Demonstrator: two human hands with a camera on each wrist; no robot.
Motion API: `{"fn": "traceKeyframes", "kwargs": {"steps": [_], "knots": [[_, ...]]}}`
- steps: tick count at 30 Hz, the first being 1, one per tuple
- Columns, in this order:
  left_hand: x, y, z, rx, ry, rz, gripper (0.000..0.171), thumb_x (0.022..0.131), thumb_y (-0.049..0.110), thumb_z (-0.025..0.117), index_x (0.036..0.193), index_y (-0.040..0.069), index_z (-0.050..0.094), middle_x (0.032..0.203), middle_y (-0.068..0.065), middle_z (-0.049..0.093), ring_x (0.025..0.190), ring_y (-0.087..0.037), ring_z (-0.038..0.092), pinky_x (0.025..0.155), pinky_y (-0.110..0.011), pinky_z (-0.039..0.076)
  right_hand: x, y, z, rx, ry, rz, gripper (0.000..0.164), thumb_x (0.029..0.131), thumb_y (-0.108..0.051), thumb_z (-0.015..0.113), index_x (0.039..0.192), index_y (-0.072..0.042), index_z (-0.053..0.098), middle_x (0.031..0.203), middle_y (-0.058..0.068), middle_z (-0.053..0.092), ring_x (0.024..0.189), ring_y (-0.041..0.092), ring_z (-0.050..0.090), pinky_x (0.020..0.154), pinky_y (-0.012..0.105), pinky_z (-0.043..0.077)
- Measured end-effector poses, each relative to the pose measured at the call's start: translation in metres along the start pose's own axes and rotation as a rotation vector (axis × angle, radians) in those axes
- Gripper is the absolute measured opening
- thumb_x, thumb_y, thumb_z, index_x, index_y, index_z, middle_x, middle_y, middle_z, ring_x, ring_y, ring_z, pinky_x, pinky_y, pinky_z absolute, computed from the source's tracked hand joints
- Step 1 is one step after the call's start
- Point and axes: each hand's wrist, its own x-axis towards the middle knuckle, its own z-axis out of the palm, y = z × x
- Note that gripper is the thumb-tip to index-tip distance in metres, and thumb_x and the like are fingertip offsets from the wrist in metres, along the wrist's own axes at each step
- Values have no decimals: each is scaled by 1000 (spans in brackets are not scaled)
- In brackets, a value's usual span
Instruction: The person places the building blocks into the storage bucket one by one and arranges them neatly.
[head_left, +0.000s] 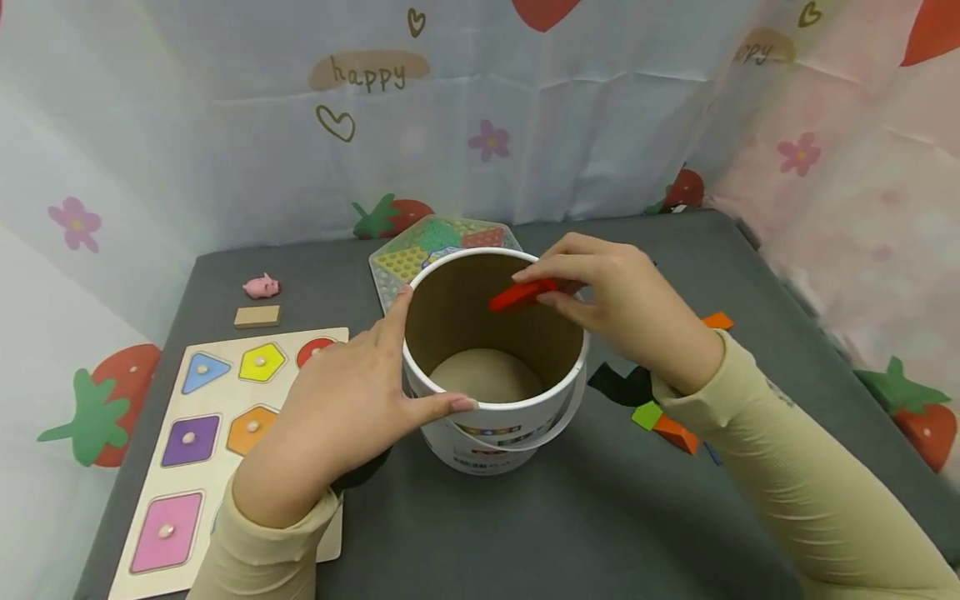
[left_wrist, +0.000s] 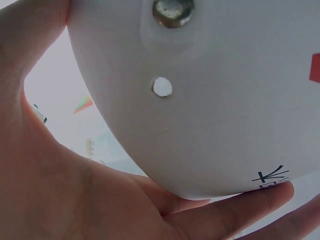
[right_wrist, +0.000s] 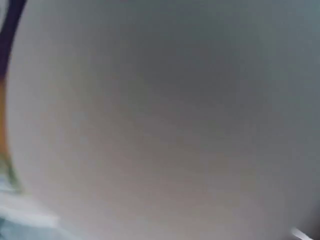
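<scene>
A white bucket (head_left: 480, 454) with a wire-like white handle stands upright, its brown inside bare down to the floor. My left hand (head_left: 341, 400) grips it on the near left, thumb on the rim and fingers along the outer wall. Close up in the left wrist view, the bucket's white wall (left_wrist: 210, 110) lies against the fingers (left_wrist: 240, 210). Over the bucket's mouth, my right hand (head_left: 607, 292) pinches a flat red block (head_left: 519, 295) between thumb and fingers. The right wrist view is filled by a blurred pale surface, and the block is out of sight there.
A wooden shape puzzle board (head_left: 198, 417) lies at left, with a pink toy pig (head_left: 262, 287) and a small wooden block (head_left: 257, 317) beyond it. Behind the bucket is a hexagonal tray (head_left: 386, 283) of coloured pieces. Orange blocks (head_left: 677, 434) and a green block (head_left: 647, 415) lie under the right arm.
</scene>
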Motion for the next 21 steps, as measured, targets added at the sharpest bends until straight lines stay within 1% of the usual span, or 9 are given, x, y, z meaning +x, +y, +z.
{"fn": "traceKeyframes", "kwargs": {"steps": [3,6,9,13,15,17,19,21], "knots": [[2,1,0,2,-6,8,127,63,94,36,154,12,3,139,-14,48,103,-31,61,76,-46,49,6,3,10,-13,-74,-4,31,81,-7,76,110,-19,72,97,-7,60,69,7,51,58,25,44],[3,2,1,4,-10,21,126,64,93,36,154,13,1,138,-15,49,103,-32,61,77,-46,49,7,6,14,-13,-116,8,32,80,-6,77,109,-20,71,93,-7,58,65,7,49,57,25,44],[4,3,1,8,-10,27,126,64,93,36,154,13,1,137,-15,50,101,-32,61,76,-46,49,5,7,16,-5,-134,14,33,80,-6,77,109,-20,71,91,-7,57,63,6,48,57,24,44],[4,5,0,12,-13,19,127,63,94,36,154,13,2,138,-14,50,101,-31,61,76,-46,49,4,8,17,11,-140,-5,34,80,-5,77,110,-20,71,96,-7,58,68,5,51,57,23,45],[4,5,0,13,-17,13,127,63,94,35,154,13,2,139,-13,49,102,-31,61,75,-45,49,4,8,19,21,-133,-15,33,81,-5,76,110,-20,71,97,-7,58,69,4,51,58,23,45],[3,4,-1,12,-20,6,127,63,94,35,154,13,1,140,-13,48,105,-31,60,77,-46,49,4,8,19,26,-104,-21,32,82,-5,75,110,-19,71,95,-7,58,70,3,51,58,22,45],[2,4,0,10,-18,0,127,62,94,36,154,13,1,141,-13,47,108,-30,59,77,-46,49,3,10,16,35,-52,-7,28,82,-6,74,108,-18,71,93,-8,59,71,3,52,60,23,46],[1,3,0,12,-9,0,127,63,94,36,154,13,2,139,-13,49,107,-30,59,77,-47,48,-1,15,9,44,13,30,25,83,-6,74,106,-17,72,90,-9,59,73,3,54,63,24,47]]}}
